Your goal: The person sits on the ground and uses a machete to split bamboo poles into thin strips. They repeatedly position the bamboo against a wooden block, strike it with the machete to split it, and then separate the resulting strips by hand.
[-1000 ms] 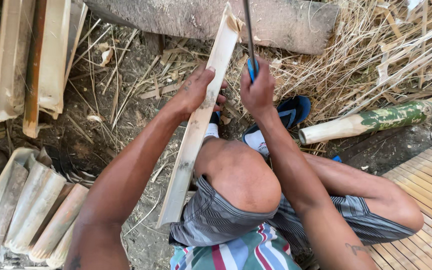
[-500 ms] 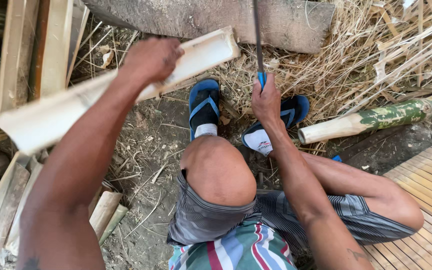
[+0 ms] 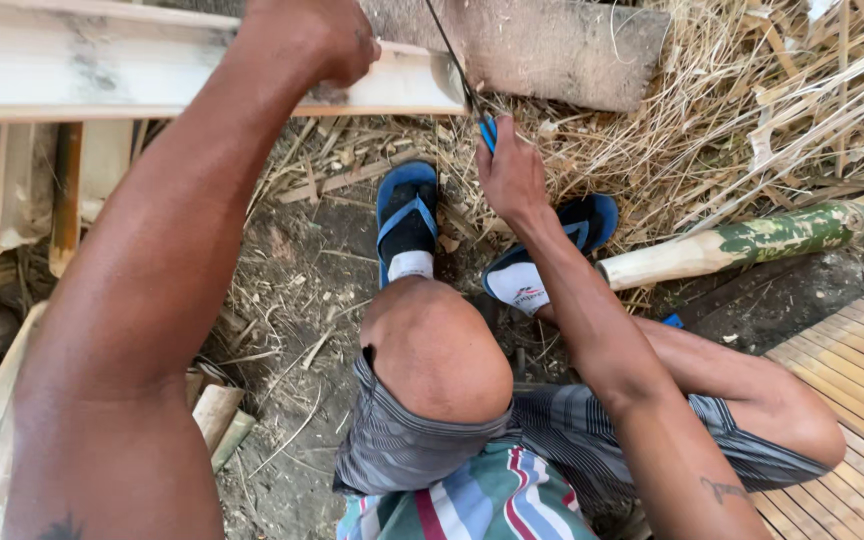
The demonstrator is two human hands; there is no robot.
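Bamboo slat (image 3: 152, 75) lies level across the far left, my left hand (image 3: 317, 40) clenched around it; my right hand (image 3: 510, 175) grasps the blue-handled knife (image 3: 472, 100) above my sandals (image 3: 407, 215).

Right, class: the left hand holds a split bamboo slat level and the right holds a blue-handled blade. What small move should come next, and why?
Probably bring the bamboo slat back down in front of the knees. The left hand grips it lifted and lying level off to the left, while the right hand holds the blade upright above the sandals, clear of the slat.
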